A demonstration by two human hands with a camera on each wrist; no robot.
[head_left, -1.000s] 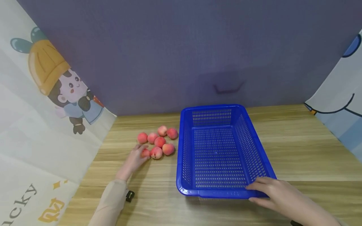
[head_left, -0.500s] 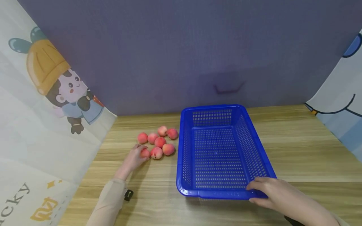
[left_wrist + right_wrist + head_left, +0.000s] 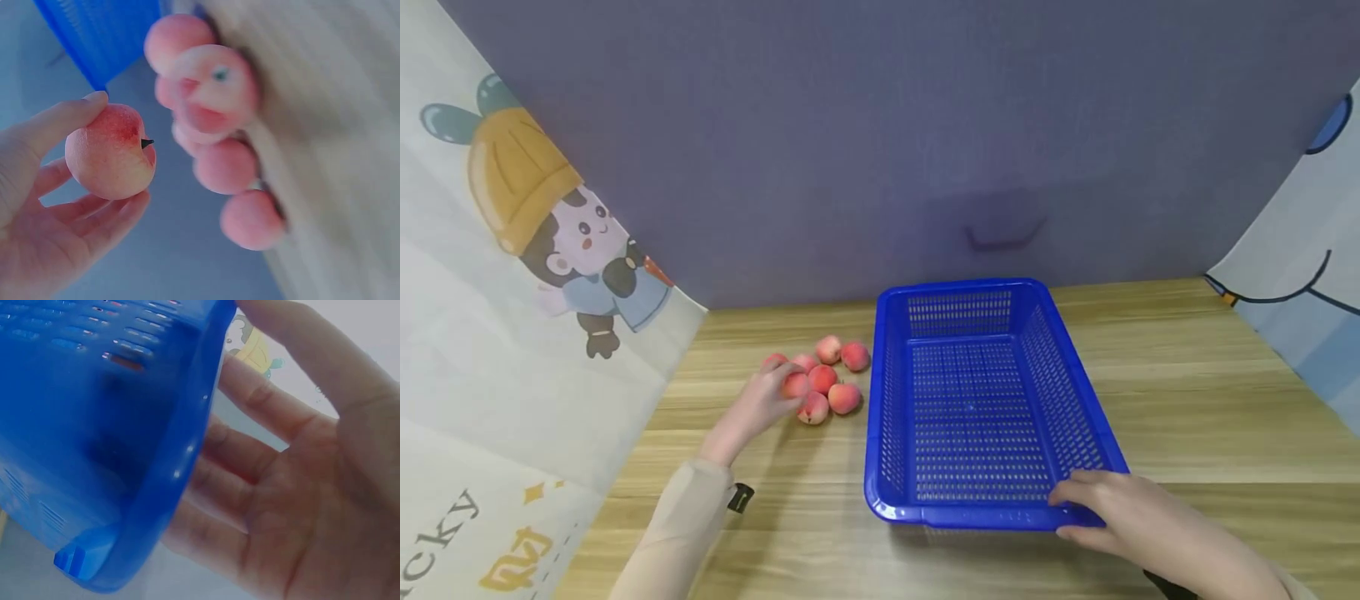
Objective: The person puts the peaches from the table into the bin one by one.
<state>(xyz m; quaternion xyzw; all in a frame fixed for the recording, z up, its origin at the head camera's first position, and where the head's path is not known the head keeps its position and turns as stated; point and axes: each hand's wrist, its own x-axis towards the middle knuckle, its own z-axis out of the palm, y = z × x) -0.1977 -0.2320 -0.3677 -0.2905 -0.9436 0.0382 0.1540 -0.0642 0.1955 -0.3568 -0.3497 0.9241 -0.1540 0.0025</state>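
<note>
Right now both hands are occupied. Left of centre in the head view, the left hand [image 3: 760,404] pinches one peach [image 3: 112,153] between thumb and fingers, its dark stem showing in the left wrist view. Near it, seven other peaches [image 3: 822,379] lie clustered on the wooden desk [image 3: 1187,392]. Right of them sits a blue basket [image 3: 970,515]; toward the lower right, the right hand [image 3: 1138,512] grips its near corner by the rim.

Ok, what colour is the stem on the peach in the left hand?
The stem is dark, almost black; it shows best in the left wrist view.
</note>
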